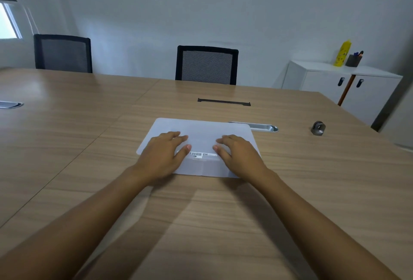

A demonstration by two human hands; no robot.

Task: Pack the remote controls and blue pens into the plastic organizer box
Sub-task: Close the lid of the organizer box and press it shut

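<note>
A frosted plastic organizer box (pixel 201 129) lies flat on the wooden table, its lid down and a barcode label on the near edge. My left hand (pixel 162 154) rests palm down on the lid's left half, fingers spread slightly. My right hand (pixel 240 154) lies the same way on the right half. Both hands press flat on top and grip nothing. No remote controls or blue pens show on the table; the box's contents are hidden by the frosted lid.
A metal cable grommet (pixel 263 127) sits just behind the box, a black cable slot (pixel 224 102) farther back. A small grey round object (pixel 318 128) lies at the right. Two black chairs (pixel 206 65) stand beyond the table; a white cabinet (pixel 344 87) holds a yellow bottle and pen cup.
</note>
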